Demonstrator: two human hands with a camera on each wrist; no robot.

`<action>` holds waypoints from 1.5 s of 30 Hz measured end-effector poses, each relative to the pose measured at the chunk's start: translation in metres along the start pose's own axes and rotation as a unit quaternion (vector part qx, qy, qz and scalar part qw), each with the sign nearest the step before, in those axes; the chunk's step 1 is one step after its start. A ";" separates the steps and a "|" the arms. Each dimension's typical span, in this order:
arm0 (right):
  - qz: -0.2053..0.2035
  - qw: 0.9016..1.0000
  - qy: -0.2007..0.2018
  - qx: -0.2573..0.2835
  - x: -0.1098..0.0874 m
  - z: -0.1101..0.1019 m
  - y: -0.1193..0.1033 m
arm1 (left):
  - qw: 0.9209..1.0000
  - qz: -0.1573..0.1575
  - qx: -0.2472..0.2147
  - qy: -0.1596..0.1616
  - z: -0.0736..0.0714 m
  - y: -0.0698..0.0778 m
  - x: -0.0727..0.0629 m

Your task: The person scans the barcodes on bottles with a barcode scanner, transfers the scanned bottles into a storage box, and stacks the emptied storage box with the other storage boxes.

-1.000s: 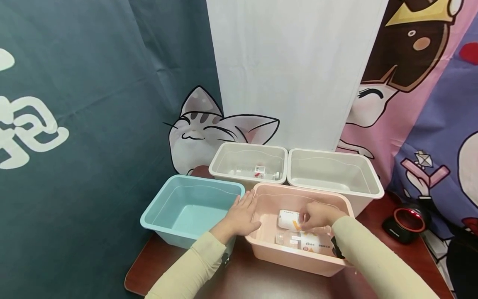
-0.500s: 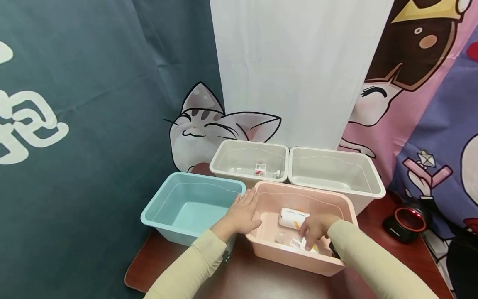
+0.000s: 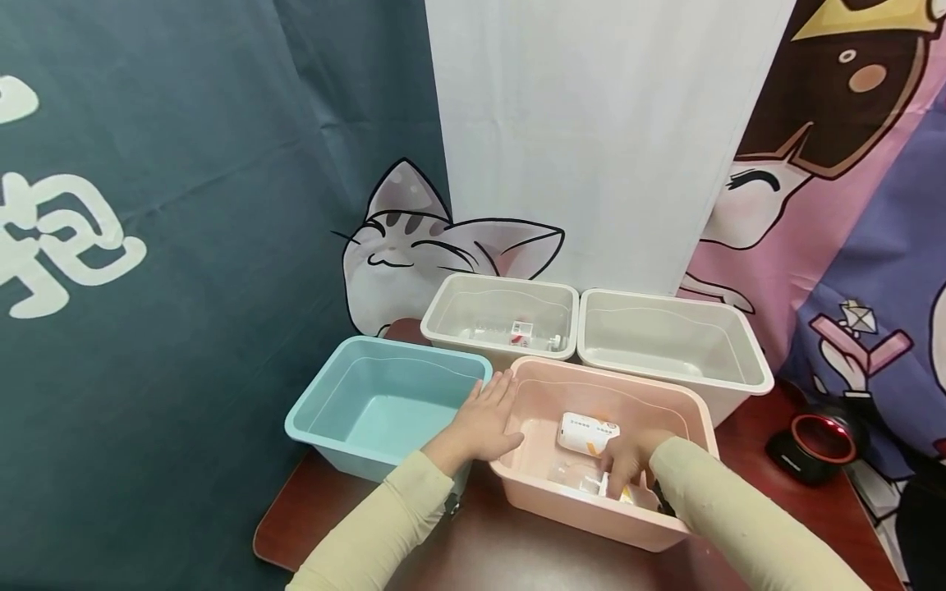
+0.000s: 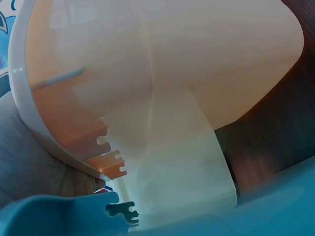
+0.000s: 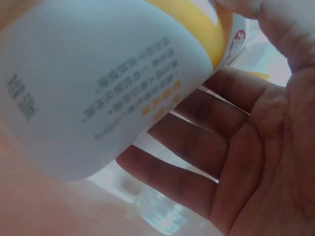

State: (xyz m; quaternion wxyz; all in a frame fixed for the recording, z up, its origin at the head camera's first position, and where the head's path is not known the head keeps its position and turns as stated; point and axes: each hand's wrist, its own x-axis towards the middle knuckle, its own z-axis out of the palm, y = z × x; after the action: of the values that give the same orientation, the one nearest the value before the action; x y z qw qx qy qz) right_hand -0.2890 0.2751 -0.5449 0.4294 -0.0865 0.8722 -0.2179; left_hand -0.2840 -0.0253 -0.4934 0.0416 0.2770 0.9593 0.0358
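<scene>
Pale pink plastic walls enclose the two things nearest the right hand (image 3: 628, 455): a white bottle (image 3: 587, 433) and a clear bottle (image 3: 584, 478), both lying down in the pink bin (image 3: 584, 510). The right hand is much the nearer one; the clear bottle lies under it, long axis roughly left to right along the near wall. The white bottle lies on the far side, left of the knuckles, its right end slanting nearer. The right fingers reach down with their tips hidden, so I cannot tell whether they grip. The left hand (image 3: 484, 423) rests flat, fingers straight, across the pink bin's left rim, beside the blue bin (image 3: 406, 350).

The right wrist view shows small grey and orange characters on the white bottle, too blurred to read, and a round red emblem (image 5: 237, 43) beside the yellow band. The black device (image 3: 801, 460) on the right bears a wordmark too small to make out.
</scene>
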 end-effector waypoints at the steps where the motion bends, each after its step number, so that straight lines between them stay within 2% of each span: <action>1: 0.002 1.000 0.000 0.002 0.000 0.000 0.000 | 1.000 0.000 0.001 -0.001 0.000 0.000 0.000; 9: 0.001 1.000 -0.007 0.021 -0.007 -0.007 -0.004 | 1.000 0.003 0.008 -0.002 -0.001 0.001 0.002; 14: -0.011 0.999 0.002 0.033 -0.010 -0.012 -0.007 | 1.000 0.002 0.008 -0.003 0.000 0.001 0.002; 19: -0.027 0.999 0.017 0.022 -0.010 -0.017 -0.007 | 1.000 0.004 0.002 0.000 0.000 0.000 0.002; 23: -0.052 0.998 0.024 0.016 -0.009 -0.022 -0.007 | 1.000 0.005 0.001 0.007 0.003 -0.002 0.002; 30: -0.105 0.993 0.044 0.042 -0.012 -0.030 -0.007 | 1.000 0.011 -0.002 0.009 0.004 -0.001 0.003; 37: -0.147 0.987 0.055 0.031 -0.012 -0.036 -0.009 | 1.000 0.009 0.006 0.011 0.003 -0.001 0.002; 41: -0.172 0.982 0.070 0.041 -0.012 -0.039 -0.007 | 1.000 0.008 0.005 0.010 0.002 -0.001 0.002; 45: -0.210 0.972 0.080 0.068 -0.012 -0.043 -0.004 | 1.000 0.009 0.002 0.012 0.003 -0.001 0.002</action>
State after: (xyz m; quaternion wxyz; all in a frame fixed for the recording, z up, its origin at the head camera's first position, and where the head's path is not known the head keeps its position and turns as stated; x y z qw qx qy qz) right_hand -0.3155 0.2887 -0.5109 0.3075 -0.2209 0.8493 -0.3679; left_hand -0.2858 -0.0244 -0.4970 0.0296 0.2856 0.9572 0.0378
